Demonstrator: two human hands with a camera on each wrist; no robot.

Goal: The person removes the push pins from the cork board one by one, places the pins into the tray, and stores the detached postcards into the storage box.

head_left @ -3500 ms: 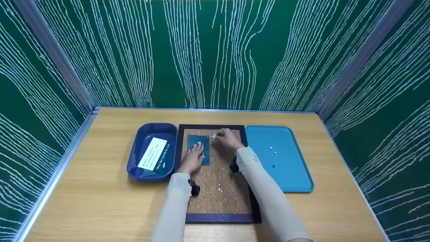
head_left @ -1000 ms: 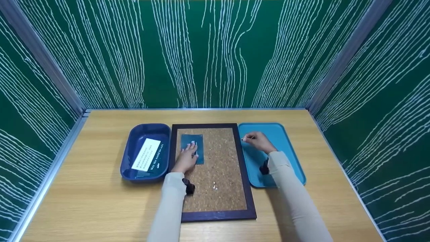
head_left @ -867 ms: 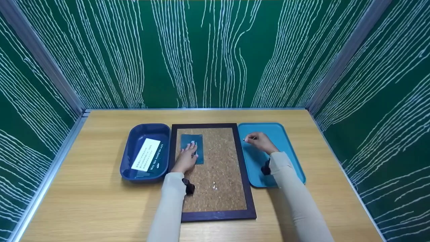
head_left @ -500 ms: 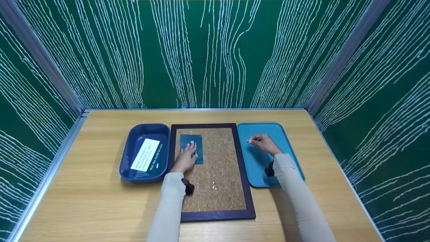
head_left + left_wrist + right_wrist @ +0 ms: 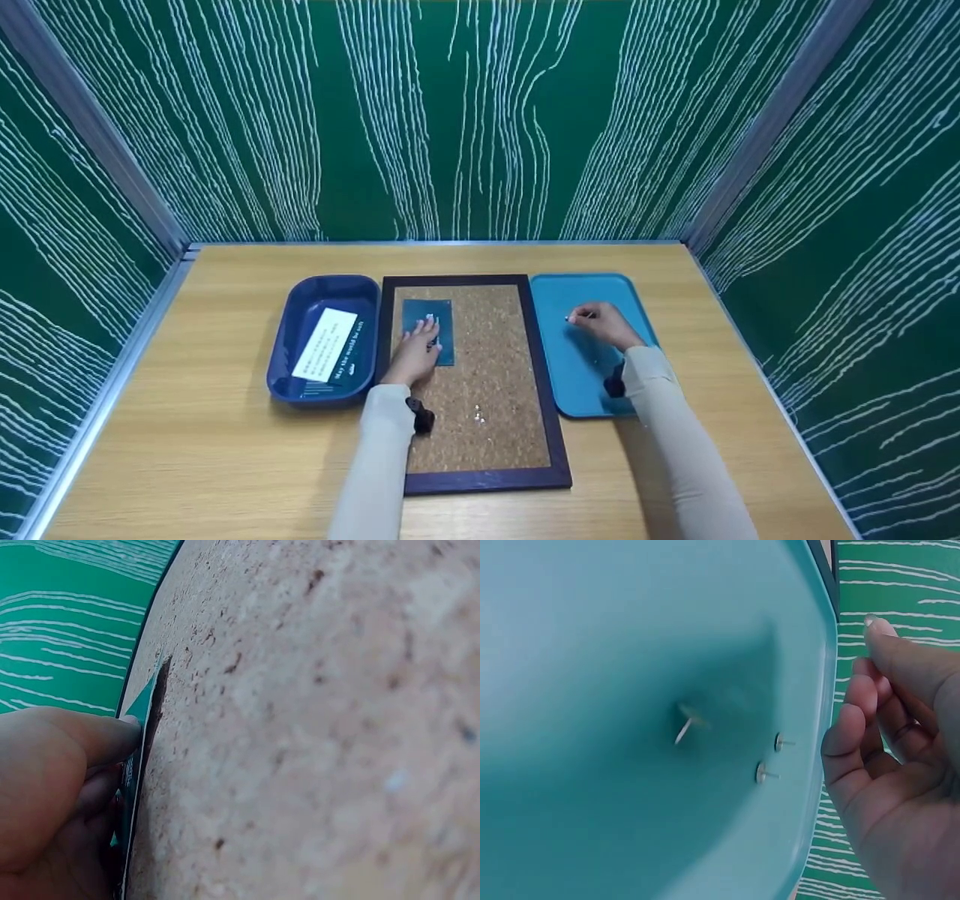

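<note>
In the head view my left hand [image 5: 412, 354] rests with fingers extended on a dark teal card [image 5: 441, 309] on the cork board [image 5: 495, 360]. The left wrist view shows the thumb on the card [image 5: 141, 765], whose edge stands slightly off the cork. Above the light blue tray [image 5: 585, 289], my right hand [image 5: 607, 324] pinches a tiny thumbtack [image 5: 568, 319] between thumb and fingertips. That tack is hard to make out in the right wrist view. Below lie a thumbtack with its pin upward [image 5: 688, 720] and two more thumbtacks [image 5: 762, 773] on their sides.
A navy basin [image 5: 279, 367] left of the board holds a white card [image 5: 326, 345] and a dark printed card [image 5: 351, 360]. Several small shiny pieces [image 5: 478, 415] lie on the lower cork. The dark board frame [image 5: 487, 480] touches the tray. Green walls enclose the wooden table [image 5: 180, 420].
My right hand has gone from the card's upper right corner over to the tray, then drifted right and slightly nearer. The left hand keeps its place on the card.
</note>
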